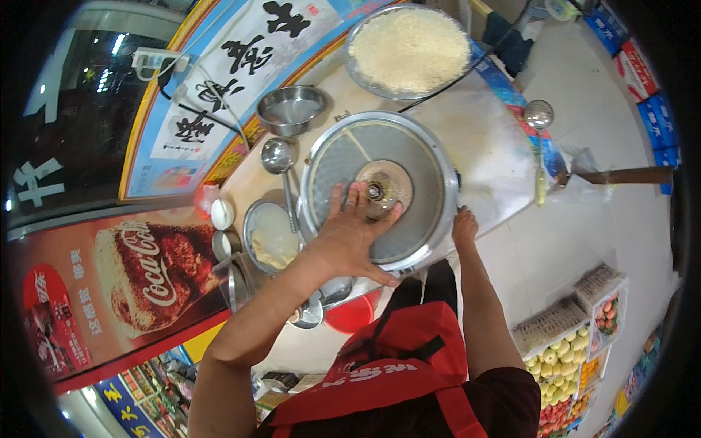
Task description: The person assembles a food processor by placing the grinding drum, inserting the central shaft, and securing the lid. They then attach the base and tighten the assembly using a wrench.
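A round metal machine (427, 157) with a wide silver rim stands on the pale counter. At its middle sits a perforated disc (396, 180) with a small metal hub. My left hand (347, 233) reaches over the near left rim, fingers spread; its fingertips are by the hub and its thumb reaches toward the disc. Whether the fingertips press on the disc I cannot tell. Beside the right side of the rim is my right hand (465, 228), low by the counter edge. Its fingers are partly hidden, so their grip is unclear.
A large tray of pale yellow crumbs (409, 52) lies at the far side. Left of the machine are a steel bowl (292, 109), a ladle (280, 155) and a bowl of pale liquid (272, 232). A skimmer (539, 114) rests right. A red bucket (350, 317) stands below.
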{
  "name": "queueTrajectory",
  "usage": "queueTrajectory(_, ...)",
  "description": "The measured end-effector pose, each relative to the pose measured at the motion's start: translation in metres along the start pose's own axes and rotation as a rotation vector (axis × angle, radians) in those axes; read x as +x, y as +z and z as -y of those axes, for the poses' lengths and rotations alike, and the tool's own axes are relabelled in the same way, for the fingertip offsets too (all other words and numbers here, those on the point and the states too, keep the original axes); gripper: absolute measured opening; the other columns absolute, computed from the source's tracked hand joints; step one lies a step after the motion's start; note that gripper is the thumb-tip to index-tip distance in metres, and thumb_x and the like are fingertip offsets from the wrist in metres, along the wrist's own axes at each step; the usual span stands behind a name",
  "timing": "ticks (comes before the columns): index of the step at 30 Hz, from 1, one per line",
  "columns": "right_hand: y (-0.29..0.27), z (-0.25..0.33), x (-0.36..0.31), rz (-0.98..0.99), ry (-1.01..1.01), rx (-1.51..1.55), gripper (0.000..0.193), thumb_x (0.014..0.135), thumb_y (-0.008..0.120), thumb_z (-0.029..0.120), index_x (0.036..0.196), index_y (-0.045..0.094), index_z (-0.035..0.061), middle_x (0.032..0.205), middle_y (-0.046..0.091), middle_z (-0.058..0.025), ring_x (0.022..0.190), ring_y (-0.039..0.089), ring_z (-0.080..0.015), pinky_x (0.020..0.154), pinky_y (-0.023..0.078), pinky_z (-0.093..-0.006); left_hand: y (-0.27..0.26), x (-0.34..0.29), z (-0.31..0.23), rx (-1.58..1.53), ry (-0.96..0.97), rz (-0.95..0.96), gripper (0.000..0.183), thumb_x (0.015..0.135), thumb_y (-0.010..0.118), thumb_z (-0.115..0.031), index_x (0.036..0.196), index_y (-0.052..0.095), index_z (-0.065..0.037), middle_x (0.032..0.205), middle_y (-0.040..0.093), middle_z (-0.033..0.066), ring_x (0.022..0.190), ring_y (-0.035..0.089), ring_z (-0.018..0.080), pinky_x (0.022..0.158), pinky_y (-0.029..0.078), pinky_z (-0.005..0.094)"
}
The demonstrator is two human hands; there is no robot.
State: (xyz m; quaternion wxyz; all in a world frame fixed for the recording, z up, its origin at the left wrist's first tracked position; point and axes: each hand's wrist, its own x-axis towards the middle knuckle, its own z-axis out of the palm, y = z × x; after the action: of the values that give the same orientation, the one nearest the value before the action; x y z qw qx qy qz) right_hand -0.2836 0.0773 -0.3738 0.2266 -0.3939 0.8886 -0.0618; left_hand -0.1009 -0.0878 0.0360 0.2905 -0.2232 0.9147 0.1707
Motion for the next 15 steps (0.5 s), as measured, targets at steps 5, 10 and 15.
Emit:
queueTrajectory(5,0.013,0.004,0.015,-0.109,0.0,0.004,0.011,0.098,0.051,0.013,0.106,0.055,0.0058,0.09,0.067,-0.0173,0.084,0.069,-0.0338,0.072,0.058,-0.0428,0.005,0.0,0.002,0.01,-0.01,-0.015,0.126,0.062,0.069,-0.082,0.161,0.021,-0.022,0.146,0.028,0.0476,0.147,0.01,0.0575,0.118,-0.001,0.0648)
queueTrajectory(10,0.014,-0.014,0.016,-0.069,0.062,0.253,0.01,0.09,0.053,0.007,0.099,0.056,0.0038,0.086,0.069,-0.0241,0.081,0.069,-0.0385,0.071,0.056,-0.0487,0.008,-0.001,0.001,0.006,-0.021,-0.026,0.125,0.063,0.067,-0.083,0.161,0.02,-0.022,0.148,0.023,0.048,0.147,0.009,0.0571,0.118,-0.001,0.0644)
queueTrajectory(15,-0.029,-0.034,0.004,0.002,0.106,0.862,0.015,0.084,0.05,-0.003,0.097,0.055,0.0037,0.081,0.063,-0.0128,0.072,0.063,-0.0256,0.065,0.051,-0.0388,0.005,-0.002,0.001,-0.012,-0.029,0.015,0.123,0.064,0.065,-0.084,0.161,0.021,-0.021,0.151,0.017,0.0477,0.149,0.006,0.0555,0.118,-0.001,0.0632)
